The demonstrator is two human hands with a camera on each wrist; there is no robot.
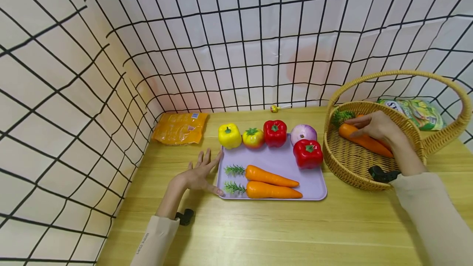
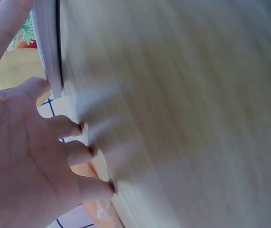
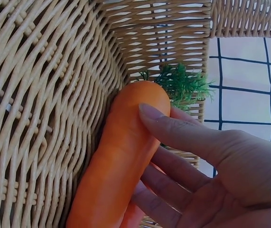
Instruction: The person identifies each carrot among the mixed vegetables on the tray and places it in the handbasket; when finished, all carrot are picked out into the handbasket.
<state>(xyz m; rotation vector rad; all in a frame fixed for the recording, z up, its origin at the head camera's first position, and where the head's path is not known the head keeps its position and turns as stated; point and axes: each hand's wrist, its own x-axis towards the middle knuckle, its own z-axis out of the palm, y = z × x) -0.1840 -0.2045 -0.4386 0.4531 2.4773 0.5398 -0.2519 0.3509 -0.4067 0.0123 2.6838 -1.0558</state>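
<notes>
My right hand reaches into the wicker basket and pinches a carrot. In the right wrist view the thumb lies on the thick end of this carrot, with the fingers along its far side. Green leaves show behind it; more orange beneath the hand is mostly hidden. My left hand rests at the left edge of the lilac tray, fingers spread, thumb at the near corner. Two carrots with green tops, an upper carrot and a lower carrot, lie on the tray.
Along the tray's back stand a yellow pepper, a red-yellow tomato, a red pepper and a purple onion. Another red pepper sits at right. An orange packet, a lollipop and a green packet lie behind.
</notes>
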